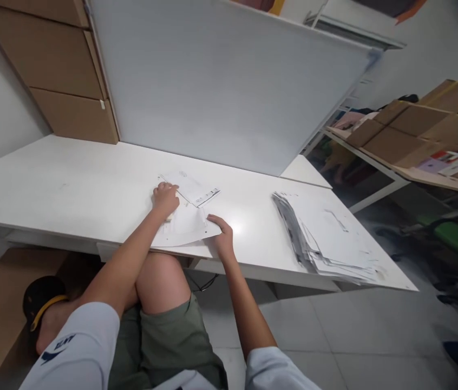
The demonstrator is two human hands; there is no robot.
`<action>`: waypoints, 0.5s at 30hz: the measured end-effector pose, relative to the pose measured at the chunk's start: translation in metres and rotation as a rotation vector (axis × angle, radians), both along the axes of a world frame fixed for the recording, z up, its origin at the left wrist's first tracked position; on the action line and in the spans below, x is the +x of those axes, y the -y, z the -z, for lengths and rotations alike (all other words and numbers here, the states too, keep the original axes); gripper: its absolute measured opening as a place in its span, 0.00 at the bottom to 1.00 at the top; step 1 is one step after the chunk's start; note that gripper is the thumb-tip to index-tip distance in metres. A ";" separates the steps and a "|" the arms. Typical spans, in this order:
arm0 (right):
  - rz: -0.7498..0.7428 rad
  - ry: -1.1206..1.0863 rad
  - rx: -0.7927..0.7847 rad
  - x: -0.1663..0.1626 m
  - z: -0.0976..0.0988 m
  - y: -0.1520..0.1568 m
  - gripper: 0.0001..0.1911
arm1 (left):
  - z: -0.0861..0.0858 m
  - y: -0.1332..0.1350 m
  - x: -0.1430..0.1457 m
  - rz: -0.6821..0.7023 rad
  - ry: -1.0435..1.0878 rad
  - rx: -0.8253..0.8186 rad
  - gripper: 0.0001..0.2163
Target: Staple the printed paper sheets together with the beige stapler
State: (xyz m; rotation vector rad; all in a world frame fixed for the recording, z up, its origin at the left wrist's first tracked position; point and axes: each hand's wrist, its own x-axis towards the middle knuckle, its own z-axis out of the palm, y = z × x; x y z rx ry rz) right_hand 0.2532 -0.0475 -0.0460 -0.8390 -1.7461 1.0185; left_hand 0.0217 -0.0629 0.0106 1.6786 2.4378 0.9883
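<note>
A white sheet of paper [186, 226] lies at the front edge of the white table [70, 189], partly folded, with a second printed slip [194, 189] just behind it. My left hand [165, 198] rests on the sheet's upper left part, fingers curled and pressing down on it. My right hand [221, 237] grips the sheet's right front corner at the table edge, fingers closed on the paper. My raised knee [159, 276] sits under the table edge below the sheet.
A thick stack of papers [326, 238] lies on the table's right end. A large whiteboard [229, 81] leans on the wall behind. Cardboard boxes [58, 70] stand at the back left, flattened cardboard [416, 132] on a rack at right, a black-and-yellow cap [42, 298] below.
</note>
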 end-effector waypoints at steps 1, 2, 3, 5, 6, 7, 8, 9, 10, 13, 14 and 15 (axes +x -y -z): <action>0.003 -0.003 -0.014 0.001 -0.001 0.001 0.20 | 0.000 0.003 0.004 0.004 -0.017 0.019 0.19; 0.008 -0.011 -0.028 0.001 -0.002 0.001 0.20 | 0.000 0.004 0.007 0.010 -0.032 0.034 0.20; 0.016 -0.022 -0.044 0.001 -0.004 0.002 0.19 | -0.001 0.005 0.010 0.013 -0.042 0.041 0.20; 0.023 -0.035 -0.073 0.001 -0.006 0.003 0.19 | -0.003 0.005 0.012 0.002 -0.053 0.042 0.20; 0.022 -0.036 -0.083 0.001 -0.006 0.004 0.18 | -0.003 0.005 0.012 -0.019 -0.048 0.036 0.20; 0.023 -0.038 -0.091 0.001 -0.007 0.004 0.18 | -0.003 0.004 0.010 -0.054 -0.019 0.023 0.19; 0.022 -0.043 -0.097 0.000 -0.007 0.005 0.18 | -0.003 0.003 0.007 -0.097 0.035 0.004 0.18; 0.021 -0.052 -0.101 0.000 -0.007 0.006 0.18 | -0.003 0.002 0.004 -0.143 0.110 -0.016 0.18; 0.020 -0.062 -0.106 0.000 -0.007 0.006 0.18 | -0.002 0.001 0.000 -0.180 0.202 -0.027 0.17; 0.015 -0.092 -0.112 -0.001 -0.005 0.006 0.19 | 0.000 0.003 -0.009 -0.213 0.400 0.006 0.15; 0.011 -0.101 -0.112 -0.001 -0.005 0.006 0.19 | 0.000 0.005 -0.011 -0.200 0.433 0.037 0.15; 0.006 -0.109 -0.113 -0.002 -0.004 0.006 0.20 | 0.001 0.007 -0.013 -0.176 0.453 0.076 0.17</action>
